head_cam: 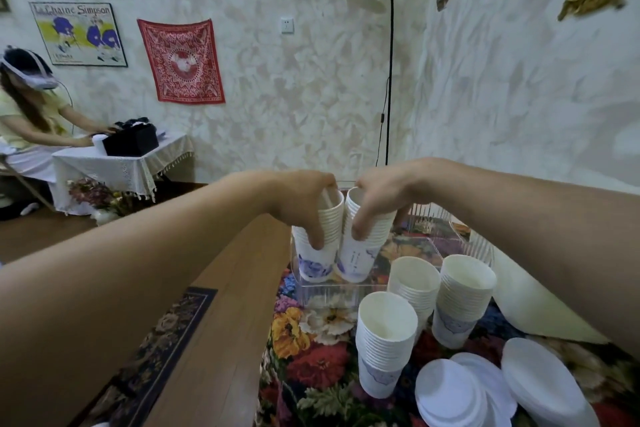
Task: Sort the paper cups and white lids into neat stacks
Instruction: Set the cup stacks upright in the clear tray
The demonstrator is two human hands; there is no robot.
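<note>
My left hand point(304, 199) grips a stack of white paper cups with blue print point(317, 253) from above. Right beside it, my right hand point(375, 199) grips a second, tilted cup stack point(356, 258). Both stacks stand in a clear plastic bin point(329, 291) on the flowered tablecloth. Nearer to me stand three more cup stacks: front point(384, 343), middle point(412, 288) and right point(462, 298). White lids point(450, 392) lie in a loose overlapping pile at the bottom right, with a thicker lid stack point(540, 381) beside them.
The floral tablecloth point(304, 354) has its left edge close to the cup stacks; wooden floor and a dark rug point(156, 340) lie below. A floor lamp point(389, 62) stands behind the bin. Another person sits at a small table point(121, 159) far left.
</note>
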